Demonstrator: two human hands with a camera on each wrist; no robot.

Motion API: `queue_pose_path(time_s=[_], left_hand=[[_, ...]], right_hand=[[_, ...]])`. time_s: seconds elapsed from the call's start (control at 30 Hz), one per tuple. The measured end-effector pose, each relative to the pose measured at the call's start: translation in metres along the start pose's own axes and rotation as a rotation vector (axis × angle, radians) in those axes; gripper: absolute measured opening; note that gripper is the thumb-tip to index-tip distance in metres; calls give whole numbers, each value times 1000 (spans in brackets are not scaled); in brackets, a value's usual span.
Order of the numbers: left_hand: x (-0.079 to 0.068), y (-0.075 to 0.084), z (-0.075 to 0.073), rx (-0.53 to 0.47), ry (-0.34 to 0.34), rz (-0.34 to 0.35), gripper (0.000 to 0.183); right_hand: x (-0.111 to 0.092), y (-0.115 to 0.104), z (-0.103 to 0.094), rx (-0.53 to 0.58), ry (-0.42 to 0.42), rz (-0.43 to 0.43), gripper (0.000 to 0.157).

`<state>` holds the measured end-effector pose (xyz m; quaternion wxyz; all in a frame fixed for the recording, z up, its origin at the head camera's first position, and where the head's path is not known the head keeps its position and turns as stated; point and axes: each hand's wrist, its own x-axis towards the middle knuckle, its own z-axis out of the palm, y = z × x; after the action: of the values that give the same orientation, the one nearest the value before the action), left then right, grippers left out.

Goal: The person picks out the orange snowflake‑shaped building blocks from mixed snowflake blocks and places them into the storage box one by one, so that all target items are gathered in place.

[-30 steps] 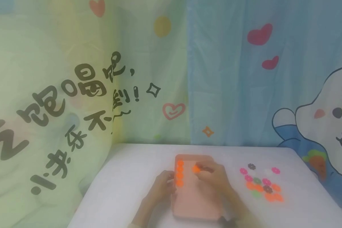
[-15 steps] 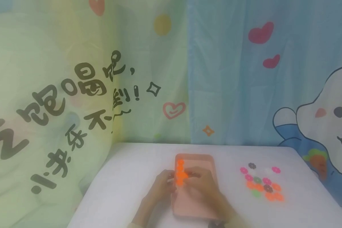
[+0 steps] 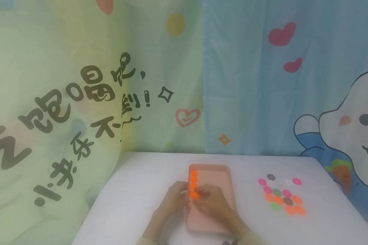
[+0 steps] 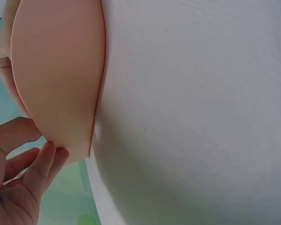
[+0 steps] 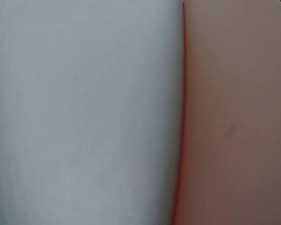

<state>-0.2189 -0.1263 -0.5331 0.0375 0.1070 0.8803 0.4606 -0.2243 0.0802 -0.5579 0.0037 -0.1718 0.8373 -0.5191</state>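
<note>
A shallow pink tray (image 3: pixel 200 221) stands on the white table, with a column of orange flower-shaped pieces (image 3: pixel 194 179) along the inside of its left wall. At the near end of that column, my right hand (image 3: pixel 214 203) pinches an orange flower-shaped piece (image 3: pixel 195 195), its fingertips partly hiding it. My left hand (image 3: pixel 173 199) holds the tray's left side. Seen from the left wrist, the thumb and fingertips of the left hand (image 4: pixel 23 171) meet at the tray's rim and outer wall (image 4: pixel 61 79). In the right wrist view only the tray's wall (image 5: pixel 234 84) and the tabletop show.
Right of the tray, loose flower-shaped pieces lie scattered: pink ones (image 3: pixel 296 181), dark ones (image 3: pixel 271 177), green ones (image 3: pixel 275 206) and orange ones (image 3: pixel 299 210). Printed curtains (image 3: pixel 233 85) hang behind and to the left of the white table (image 3: pixel 141 177).
My right hand has moved left across the tray, bringing the orange flower-shaped piece from above the tray's middle to the column at the left wall. The left hand stays at the tray's side.
</note>
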Motion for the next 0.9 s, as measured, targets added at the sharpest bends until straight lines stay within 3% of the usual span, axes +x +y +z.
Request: queue_pose_path(time_s=[0.13, 0.33, 0.37, 0.5, 0.6, 0.9], left_hand=[[0, 0, -1, -2, -4, -16, 44], [1, -4, 0, -9, 2, 93, 44], [1, -4, 0, -11, 4, 98, 44], [0, -4, 2, -3, 6, -3, 45], [0, -3, 3, 6, 2, -32, 45], [-2, -3, 1, -2, -2, 91, 45]], right_hand=[[2, 4, 4, -12, -43, -10, 41], [2, 11, 7, -7, -125, 80, 46], [3, 13, 8, -2, -131, 66, 45], [3, 19, 12, -24, -135, -9, 41], [2, 19, 12, -56, -128, -49, 38], [0, 10, 10, -119, -110, -138, 33]])
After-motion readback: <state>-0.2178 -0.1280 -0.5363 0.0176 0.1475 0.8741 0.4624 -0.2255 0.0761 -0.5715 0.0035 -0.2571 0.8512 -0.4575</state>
